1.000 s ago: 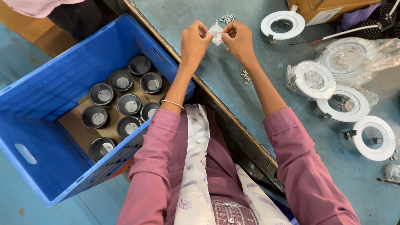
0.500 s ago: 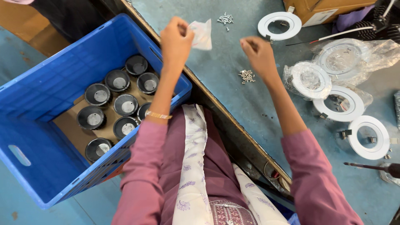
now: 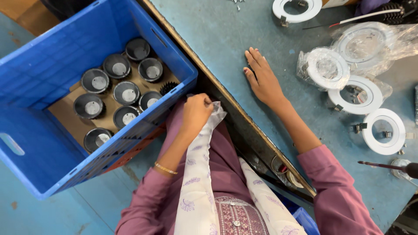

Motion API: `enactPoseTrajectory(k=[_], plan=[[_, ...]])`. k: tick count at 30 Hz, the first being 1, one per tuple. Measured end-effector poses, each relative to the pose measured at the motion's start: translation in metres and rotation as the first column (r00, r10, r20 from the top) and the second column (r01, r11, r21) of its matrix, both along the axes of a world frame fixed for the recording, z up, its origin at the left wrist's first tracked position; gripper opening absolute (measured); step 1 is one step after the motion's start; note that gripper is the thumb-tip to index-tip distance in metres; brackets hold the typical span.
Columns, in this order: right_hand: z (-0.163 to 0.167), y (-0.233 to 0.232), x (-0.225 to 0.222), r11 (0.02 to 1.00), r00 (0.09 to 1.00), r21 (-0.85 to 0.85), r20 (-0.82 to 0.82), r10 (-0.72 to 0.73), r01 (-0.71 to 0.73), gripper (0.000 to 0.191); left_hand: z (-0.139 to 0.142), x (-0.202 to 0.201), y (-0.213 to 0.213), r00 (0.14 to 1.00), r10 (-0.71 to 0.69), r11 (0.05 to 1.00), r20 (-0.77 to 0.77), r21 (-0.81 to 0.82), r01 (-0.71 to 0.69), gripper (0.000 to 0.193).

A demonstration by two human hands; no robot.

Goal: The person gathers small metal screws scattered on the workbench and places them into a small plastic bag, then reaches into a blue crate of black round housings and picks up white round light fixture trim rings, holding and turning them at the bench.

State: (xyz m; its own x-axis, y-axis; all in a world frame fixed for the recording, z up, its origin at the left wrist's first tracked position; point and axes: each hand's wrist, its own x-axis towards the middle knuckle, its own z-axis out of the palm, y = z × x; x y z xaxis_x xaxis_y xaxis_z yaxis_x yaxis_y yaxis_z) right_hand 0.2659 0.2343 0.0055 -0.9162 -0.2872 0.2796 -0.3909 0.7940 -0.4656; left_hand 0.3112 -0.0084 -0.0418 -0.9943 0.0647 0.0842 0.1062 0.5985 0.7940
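Observation:
My right hand (image 3: 262, 79) lies flat, palm down, on the blue-grey table (image 3: 226, 39), fingers stretched out and holding nothing. My left hand (image 3: 196, 114) is down at my lap, beside the near corner of the blue crate (image 3: 48, 65). Its fingers are curled around what looks like a small clear plastic packet (image 3: 216, 109), which blends into my white scarf. The crate holds several round black lamp housings (image 3: 122, 93) on a cardboard sheet.
White ring-shaped light frames (image 3: 383, 130) lie at the table's right, two of them in clear plastic bags (image 3: 324, 67), and another ring (image 3: 296, 9) lies at the far edge. A screwdriver (image 3: 387, 165) lies at the right. Small screws (image 3: 237, 3) sit at the top.
My left hand dropped from above the table to my lap beside the crate, carrying the packet. My right hand moved from the air to lie flat on the table.

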Motion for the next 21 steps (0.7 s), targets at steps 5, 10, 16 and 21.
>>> enactPoseTrajectory(k=[5, 10, 16, 21], plan=[[0.007, -0.007, 0.014, 0.996, 0.999, -0.084, -0.014, 0.030, -0.031, 0.039, -0.038, -0.007, 0.025, 0.996, -0.032, 0.997, 0.086, 0.075, 0.025, 0.013], [0.006, -0.006, 0.029, 0.993, 0.997, -0.091, -0.026, 0.075, -0.077, 0.038, -0.048, -0.029, 0.024, 0.980, -0.121, 0.975, 0.159, 0.203, 0.088, 0.017], [0.008, -0.002, 0.032, 0.999, 0.995, 0.010, -0.089, 0.039, -0.038, 0.032, -0.024, -0.041, -0.007, 0.896, -0.293, 0.923, 0.333, 0.343, 0.175, 0.012], [0.023, -0.001, 0.041, 0.979, 0.994, 0.184, -0.039, 0.100, -0.092, 0.048, 0.033, -0.037, -0.043, 0.876, -0.366, 0.891, 0.314, 0.391, 0.232, 0.013]])
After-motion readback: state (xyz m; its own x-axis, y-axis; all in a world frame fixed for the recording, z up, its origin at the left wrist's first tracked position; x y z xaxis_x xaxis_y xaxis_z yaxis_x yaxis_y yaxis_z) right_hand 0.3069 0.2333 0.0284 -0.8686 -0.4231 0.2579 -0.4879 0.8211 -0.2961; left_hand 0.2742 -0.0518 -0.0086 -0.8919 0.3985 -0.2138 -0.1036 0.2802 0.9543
